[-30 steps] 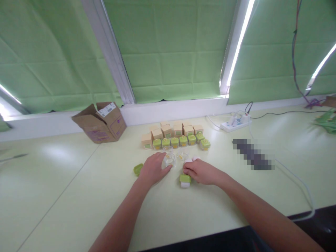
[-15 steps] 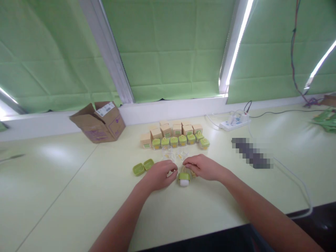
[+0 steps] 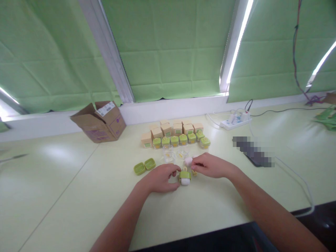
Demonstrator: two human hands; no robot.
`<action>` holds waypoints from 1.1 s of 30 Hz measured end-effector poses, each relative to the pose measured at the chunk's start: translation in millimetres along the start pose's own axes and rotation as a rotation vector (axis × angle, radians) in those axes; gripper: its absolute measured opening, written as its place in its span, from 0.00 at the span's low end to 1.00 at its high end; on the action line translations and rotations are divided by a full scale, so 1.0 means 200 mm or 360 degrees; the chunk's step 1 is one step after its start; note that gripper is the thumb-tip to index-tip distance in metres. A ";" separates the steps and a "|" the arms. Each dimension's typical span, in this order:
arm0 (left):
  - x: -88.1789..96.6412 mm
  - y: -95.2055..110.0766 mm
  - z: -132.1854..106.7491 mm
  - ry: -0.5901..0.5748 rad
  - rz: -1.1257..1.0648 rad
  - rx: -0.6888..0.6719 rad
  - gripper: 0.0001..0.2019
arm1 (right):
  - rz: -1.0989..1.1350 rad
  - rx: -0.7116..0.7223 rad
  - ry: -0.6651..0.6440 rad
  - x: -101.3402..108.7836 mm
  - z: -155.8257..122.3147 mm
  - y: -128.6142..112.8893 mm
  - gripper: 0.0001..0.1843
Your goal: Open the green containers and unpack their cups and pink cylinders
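Observation:
A small green-and-white case [image 3: 185,178] with a yellow loop on top stands in front of me. My left hand [image 3: 163,177] is at its left side, thumb and fingers apart; whether the fingertips touch it I cannot tell. My right hand [image 3: 210,165] pinches a small white rounded piece [image 3: 188,161] just behind the case. Under the right fingers lies a small yellow piece [image 3: 194,173], partly hidden. Two green open trays [image 3: 145,166] sit beyond my left hand. Clear plastic pieces [image 3: 168,154] lie behind the hands.
Several green-lidded clear boxes [image 3: 174,141] stand in a row, with small cardboard boxes [image 3: 177,128] behind them. A large open carton [image 3: 102,124] is at the back left. To the right are a white power strip [image 3: 235,122], a blurred dark object [image 3: 253,152] and a white cable [image 3: 301,182].
My right hand has shifted slightly right, and the white piece now shows in its fingers. My left thumb and fingers have spread wider beside the case, whose yellow loop is now plainly visible.

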State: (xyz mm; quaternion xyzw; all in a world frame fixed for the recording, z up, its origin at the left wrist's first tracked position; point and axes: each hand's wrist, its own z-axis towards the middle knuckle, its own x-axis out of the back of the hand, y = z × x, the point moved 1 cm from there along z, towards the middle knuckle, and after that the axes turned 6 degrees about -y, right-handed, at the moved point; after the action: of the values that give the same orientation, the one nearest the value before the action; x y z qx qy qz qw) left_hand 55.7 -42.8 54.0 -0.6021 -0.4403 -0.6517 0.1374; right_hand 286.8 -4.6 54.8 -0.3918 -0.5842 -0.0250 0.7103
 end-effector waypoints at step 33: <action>-0.04 -0.03 0.04 0.0192 -0.0256 0.0038 0.06 | 0.0089 0.0021 0.0174 -0.02 0.01 -0.04 0.11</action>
State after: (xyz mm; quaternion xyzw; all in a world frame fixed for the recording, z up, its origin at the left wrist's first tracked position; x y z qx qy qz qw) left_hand 58.4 -35.3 43.6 -0.5230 -0.4858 -0.6904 0.1179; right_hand 280.4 -9.6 55.8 -0.4014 -0.5334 -0.0229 0.7442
